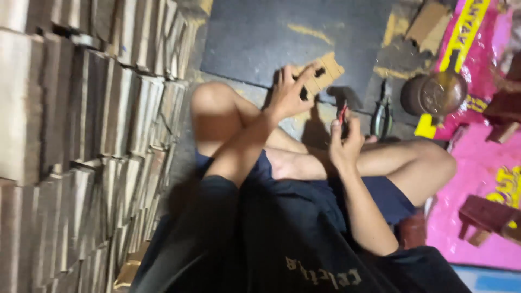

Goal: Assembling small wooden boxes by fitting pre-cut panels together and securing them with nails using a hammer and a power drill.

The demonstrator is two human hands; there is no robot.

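Wooden, pale and notched, the small block (320,76) sits above the middle of the frame in the left hand (290,92), whose fingers are wrapped over it so that it is lifted off the dark floor mat (255,38). It shows 2 or 3 dark rectangular cut-outs; blur hides finer detail. The right hand (344,141), just below and right of centre, is closed around a thin tool with a red handle (342,112), its tip pointing up toward the block but apart from it. Judging by this, 1 piece is in hand and being worked on, and the tool has not yet met it. Rows of similar stacked wooden pieces (87,141) fill the left side of the frame; whether these are finished or waiting I cannot tell. Pliers (382,115) lie on the floor right of the hands, a round metal tin (437,92) beside them, and dark wooden pieces (485,214) rest on pink sheeting (477,163) at far right.
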